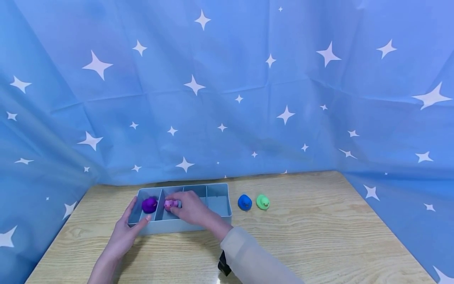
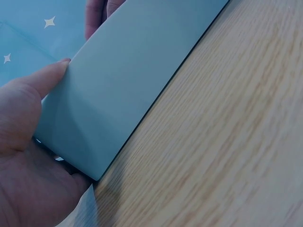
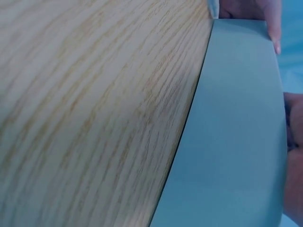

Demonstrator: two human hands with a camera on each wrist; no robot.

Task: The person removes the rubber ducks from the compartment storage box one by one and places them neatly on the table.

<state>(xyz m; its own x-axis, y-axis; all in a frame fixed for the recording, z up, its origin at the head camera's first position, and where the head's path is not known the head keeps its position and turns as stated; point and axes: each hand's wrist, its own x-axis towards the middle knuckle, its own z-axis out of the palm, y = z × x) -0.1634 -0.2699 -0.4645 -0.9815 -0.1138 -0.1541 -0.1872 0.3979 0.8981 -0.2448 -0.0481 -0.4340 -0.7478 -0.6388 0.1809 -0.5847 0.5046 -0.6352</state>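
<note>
A grey-blue divided box [image 1: 181, 226] sits on the table at left of centre in the head view. My left hand [image 1: 124, 233] grips its left end, thumb over the front rim and fingers along the side; the left wrist view shows the thumb [image 2: 52, 78] at the rim. Inside the leftmost compartment lies a purple toy duck [image 1: 149, 205]. With thumb and forefinger, my right hand [image 1: 193, 209] pinches a pink toy duck [image 1: 169, 204] in the second compartment from the left. The box wall partly hides the right hand [image 3: 294, 142] in the right wrist view.
To the right of the box, a blue toy duck [image 1: 244, 202] and a green toy duck [image 1: 263, 202] stand side by side on the wooden table [image 1: 319, 236]. Behind hangs a blue curtain [image 1: 241, 138] with white stars. A black object [image 1: 224, 263] shows under the right cuff.
</note>
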